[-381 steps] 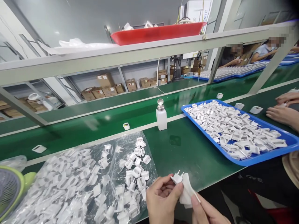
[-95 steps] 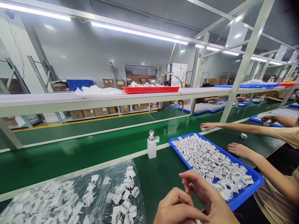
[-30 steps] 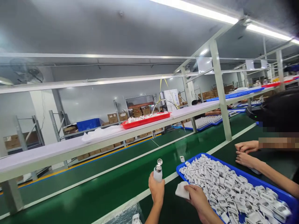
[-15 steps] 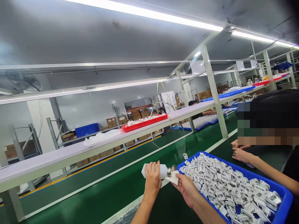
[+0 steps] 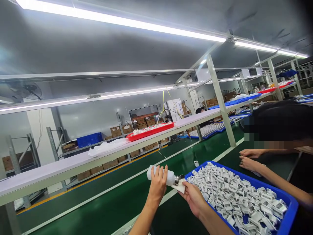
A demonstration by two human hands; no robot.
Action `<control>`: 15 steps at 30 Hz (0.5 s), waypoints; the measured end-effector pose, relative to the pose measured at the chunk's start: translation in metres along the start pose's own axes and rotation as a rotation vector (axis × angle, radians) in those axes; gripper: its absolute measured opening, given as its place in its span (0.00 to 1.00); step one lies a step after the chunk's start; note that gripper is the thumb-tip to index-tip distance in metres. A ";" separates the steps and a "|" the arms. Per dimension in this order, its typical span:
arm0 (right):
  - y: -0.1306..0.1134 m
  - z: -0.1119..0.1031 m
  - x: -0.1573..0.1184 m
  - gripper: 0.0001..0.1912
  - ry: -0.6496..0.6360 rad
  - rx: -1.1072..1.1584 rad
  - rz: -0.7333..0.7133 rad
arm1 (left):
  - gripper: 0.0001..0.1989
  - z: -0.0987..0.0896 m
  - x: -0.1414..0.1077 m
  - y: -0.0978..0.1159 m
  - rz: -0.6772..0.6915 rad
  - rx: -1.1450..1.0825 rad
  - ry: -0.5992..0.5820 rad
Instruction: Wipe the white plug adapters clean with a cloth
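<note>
My left hand [image 5: 158, 182] is wrapped round a translucent white plastic bottle [image 5: 170, 178], which lies tilted on its side with its metal cap end toward the right. The round metal lid [image 5: 181, 177] at the neck stands flipped up. In my right hand [image 5: 194, 197] a folded white cloth [image 5: 180, 186] is pinched between thumb and fingers, held against the mouth of the bottle. Just right of my right hand is a blue tray [image 5: 290, 209] heaped with small white plastic parts [image 5: 234, 192].
One loose white part [image 5: 196, 163] lies on the green conveyor belt [image 5: 97, 202] behind the tray. A co-worker's hands [image 5: 251, 161] rest on the dark table at the right. Above the belt runs a shelf [image 5: 73, 166] bearing a red tray [image 5: 151, 132] of white parts.
The bottle now tilts more, its cap end lower than its base. My right hand still holds the cloth at the bottle's mouth. The view has shifted slightly.
</note>
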State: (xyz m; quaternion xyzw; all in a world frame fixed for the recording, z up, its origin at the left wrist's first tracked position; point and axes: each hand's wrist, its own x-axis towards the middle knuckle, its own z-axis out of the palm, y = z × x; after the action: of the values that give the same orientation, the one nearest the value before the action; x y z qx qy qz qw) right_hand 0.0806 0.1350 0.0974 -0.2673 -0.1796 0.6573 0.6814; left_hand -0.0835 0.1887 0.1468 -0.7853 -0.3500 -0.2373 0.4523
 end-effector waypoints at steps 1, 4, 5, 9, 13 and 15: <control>-0.001 0.001 -0.001 0.11 0.001 0.002 -0.001 | 0.39 0.000 0.000 0.000 0.000 0.002 0.000; -0.003 0.002 -0.003 0.11 0.004 0.004 -0.005 | 0.39 0.000 0.001 -0.001 0.000 0.003 -0.001; -0.003 0.003 -0.003 0.11 0.004 0.004 -0.005 | 0.39 0.000 0.001 -0.001 -0.001 0.003 -0.001; -0.006 0.006 -0.004 0.11 0.007 -0.003 -0.004 | 0.39 0.001 0.001 -0.002 -0.005 -0.005 -0.006; -0.007 0.006 -0.005 0.12 0.003 -0.013 -0.010 | 0.38 0.003 0.000 -0.002 -0.024 -0.027 -0.015; -0.007 0.006 -0.005 0.12 -0.002 -0.017 -0.016 | 0.38 0.004 -0.001 -0.002 -0.038 -0.046 -0.022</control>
State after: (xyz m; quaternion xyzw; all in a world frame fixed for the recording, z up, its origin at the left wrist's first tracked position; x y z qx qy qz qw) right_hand 0.0818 0.1307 0.1068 -0.2710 -0.1877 0.6506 0.6842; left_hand -0.0852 0.1927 0.1456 -0.7913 -0.3640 -0.2453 0.4257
